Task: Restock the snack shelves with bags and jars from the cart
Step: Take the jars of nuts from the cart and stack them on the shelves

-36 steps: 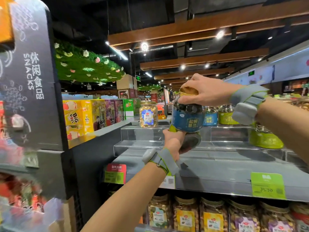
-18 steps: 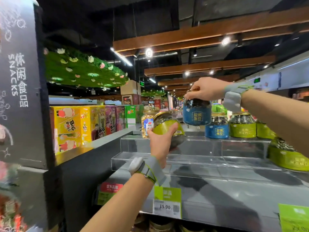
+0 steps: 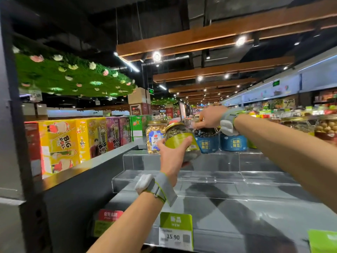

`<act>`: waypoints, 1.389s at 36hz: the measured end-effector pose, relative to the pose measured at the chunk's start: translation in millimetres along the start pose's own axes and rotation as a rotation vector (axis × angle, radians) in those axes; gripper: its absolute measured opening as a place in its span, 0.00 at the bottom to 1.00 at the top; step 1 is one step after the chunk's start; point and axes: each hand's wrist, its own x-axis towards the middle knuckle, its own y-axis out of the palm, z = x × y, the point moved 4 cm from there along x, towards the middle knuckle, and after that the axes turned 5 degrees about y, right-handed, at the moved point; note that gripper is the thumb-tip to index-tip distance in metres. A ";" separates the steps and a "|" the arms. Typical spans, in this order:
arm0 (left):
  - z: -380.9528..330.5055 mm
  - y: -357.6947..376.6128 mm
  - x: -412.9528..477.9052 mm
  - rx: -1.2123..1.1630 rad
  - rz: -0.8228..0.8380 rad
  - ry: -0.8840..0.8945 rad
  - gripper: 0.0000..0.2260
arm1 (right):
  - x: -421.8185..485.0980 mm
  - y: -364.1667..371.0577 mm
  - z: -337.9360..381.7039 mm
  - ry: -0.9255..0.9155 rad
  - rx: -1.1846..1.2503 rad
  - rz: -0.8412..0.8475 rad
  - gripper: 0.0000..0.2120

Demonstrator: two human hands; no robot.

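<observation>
Nearest, below the left wrist, a green-topped price tag [image 3: 176, 234] on the front edge of the shelf [image 3: 255, 212] reads 15.90. A red tag [image 3: 110, 215] with Chinese characters sits to its left. Above them the left hand [image 3: 171, 157] wraps fingers and thumb round a green-label jar [image 3: 182, 141]. It holds the jar tilted, gold lid leaning left, in the air just over the clear acrylic riser [image 3: 182, 161]. Beyond and to the right, the right hand [image 3: 211, 117] curls its fingertips down onto the top of a blue-label jar [image 3: 207, 142]. That jar appears to stand on the riser's top step, just beside a second blue jar [image 3: 233, 143]. The step in hand looks like seating the blue-label jar, with the green one waiting. To do it well, the right hand should let go only once the base sits flat and the label faces front. The left hand should then bring its jar upright before lowering it into a free place, without nudging the neighbours on the smooth acrylic. Both blue labels carry white Chinese characters. Just left of the left hand's fingers stands a pale-snack jar [image 3: 155, 137] with a white and blue label, its print too small to read. Farther left, yellow boxes [image 3: 62, 143] read BIG ROLL.
</observation>
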 end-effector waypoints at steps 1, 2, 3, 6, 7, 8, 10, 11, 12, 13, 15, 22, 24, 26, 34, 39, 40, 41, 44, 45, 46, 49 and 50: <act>0.1 0.2 0.8 -0.005 -0.001 -0.001 0.40 | 2.0 2.1 1.1 0.000 -0.016 0.008 0.39; 0.7 1.8 2.0 -0.011 0.001 0.000 0.40 | 2.5 4.6 1.3 0.011 -0.034 0.018 0.39; 0.2 0.7 2.4 -0.018 0.001 0.000 0.39 | 5.4 7.2 3.5 0.010 -0.042 0.020 0.40; 1.7 3.8 4.5 -0.013 0.015 -0.007 0.38 | 15.0 17.8 -2.1 -0.006 0.003 0.007 0.54; 2.0 4.4 5.4 -0.013 0.016 -0.009 0.38 | 19.5 20.9 -6.2 -0.003 0.014 -0.007 0.58; 1.9 3.8 7.0 -0.010 0.015 -0.007 0.38 | 22.7 22.3 -8.0 0.002 0.017 -0.010 0.60; 0.1 2.9 8.5 -0.007 0.010 -0.001 0.39 | 25.0 23.8 -8.6 0.008 0.023 0.001 0.60; -0.8 2.6 9.1 -0.008 0.010 0.003 0.39 | 26.8 25.5 -9.0 0.013 0.025 -0.002 0.60; -1.1 2.4 10.0 -0.008 0.010 0.007 0.39 | 28.4 27.0 -9.2 0.018 0.024 -0.006 0.59; -1.5 2.7 10.4 -0.004 0.012 0.010 0.39 | 31.0 29.7 -10.0 0.023 0.027 -0.008 0.58; -1.6 4.0 10.0 -0.002 0.018 0.011 0.40 | 31.5 34.3 -11.3 0.033 0.034 0.004 0.54; -4.9 2.2 9.4 0.018 0.055 0.033 0.38 | 37.6 34.3 -12.5 0.016 0.077 0.076 0.50; -5.3 1.7 8.7 0.020 0.058 0.038 0.38 | 36.3 35.0 -11.9 0.026 0.067 0.088 0.48; -4.3 2.0 7.9 0.016 0.061 0.036 0.38 | 34.0 36.0 -11.2 0.037 0.058 0.096 0.46; -4.4 2.8 5.0 0.015 0.114 0.045 0.36 | 25.5 30.6 -7.1 0.058 -0.008 0.136 0.41; -1.9 3.5 3.2 0.020 0.174 0.093 0.41 | -10.4 -19.6 7.3 -0.062 0.331 -0.065 0.33; -0.9 3.8 1.8 0.032 0.184 0.108 0.42 | -21.1 -31.3 13.2 -0.099 0.454 -0.071 0.31; -0.4 5.0 0.0 0.053 0.190 0.134 0.42 | -30.4 -40.5 18.3 -0.128 0.584 -0.037 0.29; -5.7 11.2 -8.8 0.160 0.172 0.235 0.41 | -60.9 -61.2 36.5 -0.202 0.715 0.099 0.27; -8.3 13.8 -11.9 0.200 0.155 0.262 0.42 | -67.9 -66.7 40.6 -0.224 0.635 0.106 0.26; -10.1 16.8 -14.3 0.236 0.137 0.276 0.42 | -72.1 -69.3 42.9 -0.238 0.523 0.092 0.27; -14.9 27.8 -24.1 0.301 0.087 0.296 0.42 | -80.9 -73.7 44.2 -0.192 0.240 0.063 0.35; -16.2 31.1 -28.3 0.305 0.070 0.306 0.42 | -82.5 -71.6 43.3 -0.176 0.202 0.090 0.37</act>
